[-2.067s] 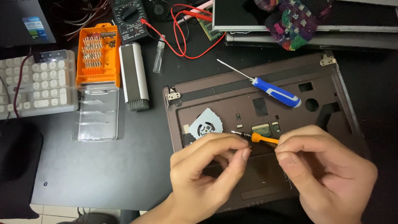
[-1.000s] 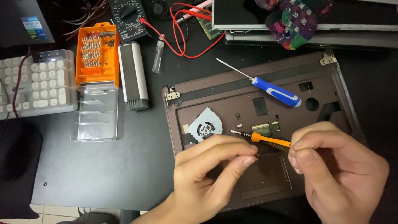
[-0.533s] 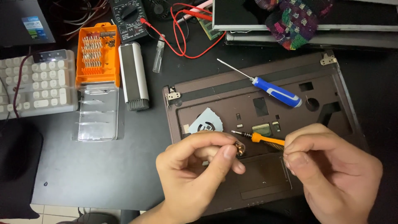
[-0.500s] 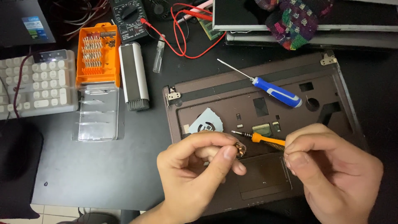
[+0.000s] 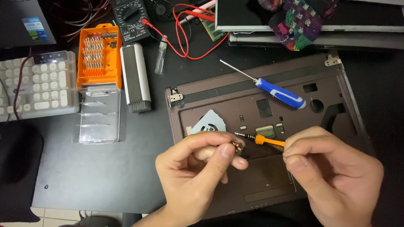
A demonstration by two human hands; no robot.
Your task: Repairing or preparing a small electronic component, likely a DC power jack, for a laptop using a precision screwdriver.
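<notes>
My left hand (image 5: 198,172) pinches a small coppery metal part (image 5: 238,146) between thumb and forefinger. My right hand (image 5: 332,176) grips a small orange-handled screwdriver (image 5: 263,140), whose dark tip points left toward that part. Both hands hover over a brown laptop shell (image 5: 219,94) lying flat on the dark desk, above its touchpad area. A blue-and-white screwdriver (image 5: 280,93) rests on the shell's upper middle. The shell's fan opening (image 5: 208,125) shows just above my left hand.
An orange bit set (image 5: 99,54) with a clear lid (image 5: 100,113) lies at left, beside a grey-white block (image 5: 135,77). A white keyboard (image 5: 38,86) sits far left. A multimeter (image 5: 131,19) with red leads and a laptop screen (image 5: 311,17) under a knitted cloth (image 5: 301,19) are at the back.
My left hand pulled back from the screwdriver tip and turned, so the small coppery part now shows at its fingertips. My right hand shifted slightly while keeping the orange screwdriver.
</notes>
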